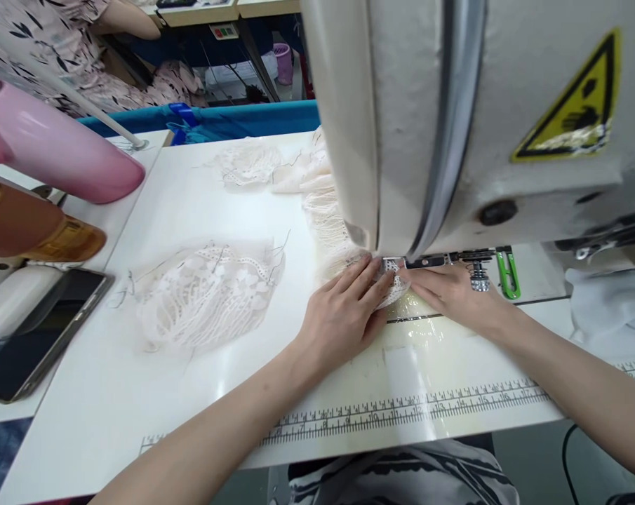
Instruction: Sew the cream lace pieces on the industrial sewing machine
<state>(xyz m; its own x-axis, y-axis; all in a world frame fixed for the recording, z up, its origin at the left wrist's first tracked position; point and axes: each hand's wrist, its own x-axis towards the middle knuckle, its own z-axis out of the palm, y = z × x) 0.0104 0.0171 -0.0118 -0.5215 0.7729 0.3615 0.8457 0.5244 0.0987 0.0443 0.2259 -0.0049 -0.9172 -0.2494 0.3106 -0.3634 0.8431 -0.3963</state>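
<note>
A strip of cream lace fabric lies under the head of a sewing machine, beside its presser foot. My left hand rests flat on the lace, fingers stretched toward the needle area. From the right, my right hand reaches in behind the thread tension knob, its fingers close together at the lace's edge. Parts of those fingers are hidden by the machine. Gathered lace runs back from my left hand along the machine's left side.
Another lace piece lies on the white table at left, with a smaller one behind. A phone, a pink bottle and an amber bottle stand or lie far left. A ruler strip follows the front edge. A person sits opposite.
</note>
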